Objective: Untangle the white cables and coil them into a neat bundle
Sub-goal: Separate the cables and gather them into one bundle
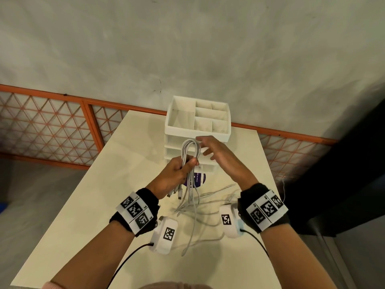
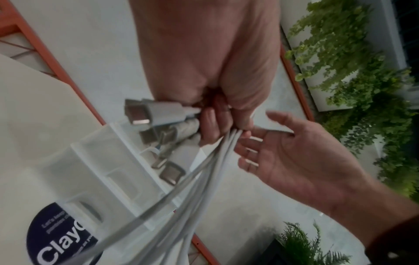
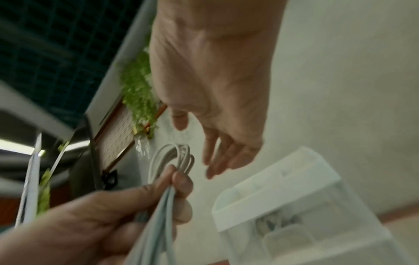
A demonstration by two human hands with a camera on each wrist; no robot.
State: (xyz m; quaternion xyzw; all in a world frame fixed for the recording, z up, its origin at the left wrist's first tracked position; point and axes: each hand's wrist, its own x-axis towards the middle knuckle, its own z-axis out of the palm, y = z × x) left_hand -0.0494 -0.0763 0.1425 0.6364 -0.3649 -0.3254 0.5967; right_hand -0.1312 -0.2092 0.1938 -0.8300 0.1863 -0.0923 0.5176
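Observation:
My left hand (image 1: 179,170) grips a folded bunch of white cables (image 1: 190,152) above the table. The loops stick up past my fist, and several metal-tipped plugs (image 2: 154,118) poke out below it. The long tails hang down to a loose tangle (image 1: 200,207) on the tabletop. In the left wrist view my left hand (image 2: 217,114) is clenched round the strands (image 2: 195,181). My right hand (image 1: 210,150) is beside the loops with fingers spread and relaxed, holding nothing. The right wrist view shows the loops (image 3: 179,154) just left of my right hand (image 3: 217,161).
A white compartment organiser with drawers (image 1: 198,122) stands at the far end of the cream table (image 1: 83,205). A dark round sticker (image 1: 198,179) lies in front of it. An orange lattice railing (image 1: 52,126) runs behind the table. Grey floor lies beyond.

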